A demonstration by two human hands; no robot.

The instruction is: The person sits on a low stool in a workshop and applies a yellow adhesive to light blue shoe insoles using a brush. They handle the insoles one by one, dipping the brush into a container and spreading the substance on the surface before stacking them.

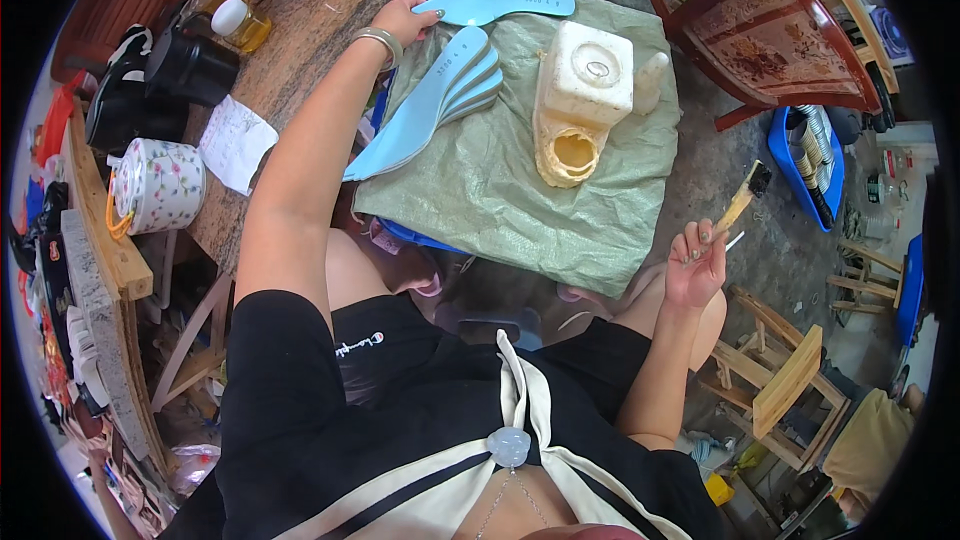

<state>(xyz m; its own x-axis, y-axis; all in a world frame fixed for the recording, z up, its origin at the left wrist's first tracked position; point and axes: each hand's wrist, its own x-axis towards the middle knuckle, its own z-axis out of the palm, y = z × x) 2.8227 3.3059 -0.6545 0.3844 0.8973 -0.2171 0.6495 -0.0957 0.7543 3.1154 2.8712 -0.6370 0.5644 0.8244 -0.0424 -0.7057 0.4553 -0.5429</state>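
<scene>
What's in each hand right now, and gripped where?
Right hand holds a brush by the lower end of its wooden handle, bristles up. Left hand grips one end of a light blue insole.

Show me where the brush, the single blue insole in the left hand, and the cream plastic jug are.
brush (pixel 745 195): head view, on the middle of its wooden handle.
blue insole (pixel 500 3): head view, on its flat middle.
cream plastic jug (pixel 585 75): head view, on its top face.
</scene>
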